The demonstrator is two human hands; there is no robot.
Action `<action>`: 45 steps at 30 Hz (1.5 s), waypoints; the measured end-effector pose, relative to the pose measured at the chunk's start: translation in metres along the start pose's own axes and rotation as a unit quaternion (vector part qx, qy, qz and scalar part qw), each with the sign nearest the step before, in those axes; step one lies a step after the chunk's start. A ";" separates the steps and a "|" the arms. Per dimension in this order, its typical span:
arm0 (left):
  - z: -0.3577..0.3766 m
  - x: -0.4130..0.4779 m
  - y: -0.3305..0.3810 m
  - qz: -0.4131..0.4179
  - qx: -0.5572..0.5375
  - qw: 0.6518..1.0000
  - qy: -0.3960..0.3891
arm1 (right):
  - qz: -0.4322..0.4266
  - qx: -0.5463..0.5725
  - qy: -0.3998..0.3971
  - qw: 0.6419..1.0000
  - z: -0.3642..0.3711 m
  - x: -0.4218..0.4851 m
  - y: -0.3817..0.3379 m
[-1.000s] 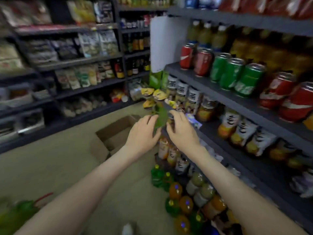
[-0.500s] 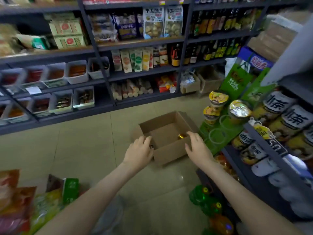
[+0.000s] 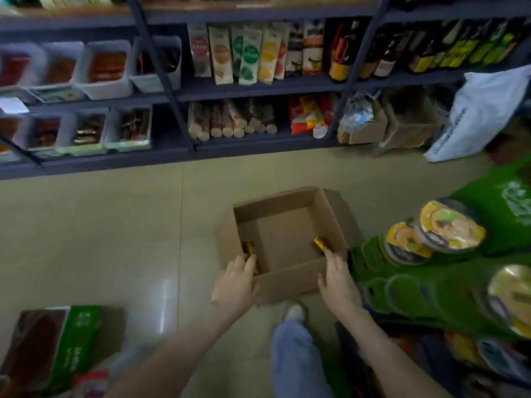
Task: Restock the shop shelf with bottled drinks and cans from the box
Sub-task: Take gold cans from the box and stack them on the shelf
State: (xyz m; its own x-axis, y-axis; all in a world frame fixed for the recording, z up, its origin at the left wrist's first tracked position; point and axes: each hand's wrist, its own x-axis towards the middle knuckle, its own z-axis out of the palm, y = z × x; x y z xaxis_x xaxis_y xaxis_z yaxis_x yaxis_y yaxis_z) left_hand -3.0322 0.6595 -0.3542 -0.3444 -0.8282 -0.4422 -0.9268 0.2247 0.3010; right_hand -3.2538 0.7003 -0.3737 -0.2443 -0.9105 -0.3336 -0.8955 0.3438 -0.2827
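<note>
- Both hands have come down to the cardboard box [image 3: 287,280] on the floor [image 3: 115,239].
- Left hand [image 3: 237,285] reaches the left gold can [image 3: 248,247], and right hand [image 3: 336,280] reaches the right gold can [image 3: 319,243].
- Each grip is open and empty, so the next pickup looks imminent.

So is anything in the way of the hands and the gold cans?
Nothing visible. The box is open on top; the left hand is right by the left can, the right hand by the right can.
</note>
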 end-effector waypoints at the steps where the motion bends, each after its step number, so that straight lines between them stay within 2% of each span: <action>1: 0.006 0.025 0.001 -0.010 0.006 1.000 -0.006 | 0.004 -0.010 -0.009 1.000 0.009 0.025 0.006; 5: 0.051 0.131 -0.001 -0.052 0.001 0.998 -0.044 | 0.014 -0.052 -0.052 0.997 0.059 0.122 0.032; 10: 0.158 0.268 -0.016 -0.046 0.008 0.994 -0.095 | -0.042 -0.117 -0.158 0.980 0.166 0.233 0.065; 15: 0.291 0.393 -0.055 -0.035 0.038 0.991 -0.125 | -0.006 -0.159 -0.137 0.978 0.300 0.352 0.133; 17: 0.330 0.421 -0.067 -0.034 0.050 0.987 -0.146 | 0.028 -0.189 -0.156 0.969 0.333 0.384 0.164; 20: 0.398 0.461 -0.079 -0.043 0.070 0.981 -0.176 | 0.017 -0.278 -0.193 0.941 0.392 0.431 0.216; 23: 0.438 0.478 -0.084 -0.043 0.052 0.978 -0.200 | 0.035 -0.321 -0.237 0.916 0.418 0.454 0.241; 28: 0.467 0.487 -0.088 -0.043 0.019 0.982 -0.182 | 0.080 -0.308 -0.244 0.916 0.433 0.468 0.249; 31: 0.462 0.484 -0.088 -0.049 -0.022 0.983 -0.174 | 0.053 -0.311 -0.238 0.919 0.430 0.464 0.232; 34: 0.444 0.475 -0.088 -0.060 -0.107 0.979 -0.161 | 0.013 -0.243 -0.208 0.947 0.425 0.456 0.199; 36: 0.425 0.467 -0.091 -0.067 -0.194 0.967 -0.154 | 0.002 -0.135 -0.163 0.977 0.419 0.449 0.166; 38: 0.403 0.457 -0.100 -0.058 -0.272 0.952 -0.131 | -0.017 0.000 -0.120 0.993 0.411 0.438 0.128; 42: 0.350 0.431 -0.123 -0.018 -0.398 0.915 -0.063 | -0.061 0.185 -0.108 0.975 0.391 0.407 0.045; 45: 0.315 0.415 -0.143 -0.092 -0.449 0.889 0.011 | -0.128 0.285 -0.151 0.938 0.380 0.390 0.001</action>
State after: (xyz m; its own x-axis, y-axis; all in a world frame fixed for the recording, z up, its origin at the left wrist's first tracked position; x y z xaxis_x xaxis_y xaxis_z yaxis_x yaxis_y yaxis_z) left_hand -3.0893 0.4457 -0.8471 -0.1865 -0.8204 -0.5405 -0.4700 -0.4086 0.7824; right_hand -3.2087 0.4330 -0.8457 0.1461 -0.9028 -0.4045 -0.5443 0.2681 -0.7949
